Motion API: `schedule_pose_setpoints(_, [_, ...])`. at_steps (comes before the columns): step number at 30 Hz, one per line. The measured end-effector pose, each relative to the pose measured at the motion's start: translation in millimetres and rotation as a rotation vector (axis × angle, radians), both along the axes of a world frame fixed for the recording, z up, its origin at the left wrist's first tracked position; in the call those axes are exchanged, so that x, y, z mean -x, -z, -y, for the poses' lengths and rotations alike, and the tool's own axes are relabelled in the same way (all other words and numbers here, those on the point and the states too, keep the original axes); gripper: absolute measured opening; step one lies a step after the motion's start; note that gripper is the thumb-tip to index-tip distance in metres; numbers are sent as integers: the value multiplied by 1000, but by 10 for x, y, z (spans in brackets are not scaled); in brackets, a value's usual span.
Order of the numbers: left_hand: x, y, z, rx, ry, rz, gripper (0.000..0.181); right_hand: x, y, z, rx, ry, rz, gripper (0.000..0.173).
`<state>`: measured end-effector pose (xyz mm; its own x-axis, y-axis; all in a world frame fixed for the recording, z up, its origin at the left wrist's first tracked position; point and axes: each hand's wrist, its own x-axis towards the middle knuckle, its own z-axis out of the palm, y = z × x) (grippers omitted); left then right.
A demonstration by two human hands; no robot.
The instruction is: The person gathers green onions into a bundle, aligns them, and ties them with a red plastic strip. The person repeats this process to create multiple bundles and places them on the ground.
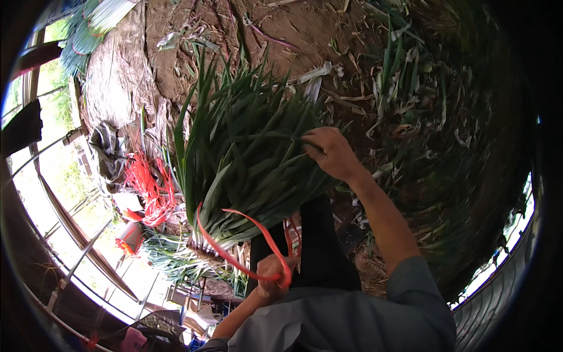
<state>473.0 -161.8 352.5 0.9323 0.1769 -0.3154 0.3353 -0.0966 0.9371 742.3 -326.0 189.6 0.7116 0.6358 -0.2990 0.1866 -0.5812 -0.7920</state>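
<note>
A broad bunch of long green leafy stalks, apparently leeks or green onions (246,149), lies before me, its pale root ends towards the lower left and its leaf tips fanned upward. My left hand (273,273) is closed around a red plastic strap (233,259), which loops up to the stalks' lower part. My right hand (327,149) is at the right edge of the leaves, thumb and fingers bent around a leaf tip. Whether the strap passes beneath the bunch is hidden.
A tangled heap of red straps (151,189) lies to the left beside a crumpled grey cloth or bag (107,154). More stalks (176,255) lie at the lower left, and tied bundles (88,42) at the upper left. Leaf scraps (409,88) litter the soil at right.
</note>
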Motion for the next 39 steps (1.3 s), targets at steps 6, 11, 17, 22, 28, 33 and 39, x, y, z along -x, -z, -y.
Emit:
schedule_pose_setpoints(6, [-426, -126, 155, -4, 355, -125, 31, 332, -526, 233, -317, 266, 23, 25])
schedule_pose_setpoints(11, [-595, 81, 386, -4, 300, -321, 24, 579, -1311, 242, -594, 265, -1097, 54])
schedule_pose_setpoints(17, [-479, 118, 463, -9, 366, -332, 26, 637, -1257, 330, -772, 690, -1194, 39])
schedule_pose_setpoints(22, [-588, 28, 344, 24, 241, -242, 30, 217, -1053, 265, -306, 561, -127, 31])
schedule_pose_setpoints(28, [-678, -50, 292, -64, 379, 75, 25, 11, -856, -283, -155, -198, 318, 39])
schedule_pose_setpoints(33, [-737, -77, 268, -151, 324, 100, 25, 156, -561, -335, -149, -199, 158, 22])
schedule_pose_setpoints(39, [-826, -42, 221, -153, 284, -1, 21, -638, -570, -34, -248, 1187, -531, 22])
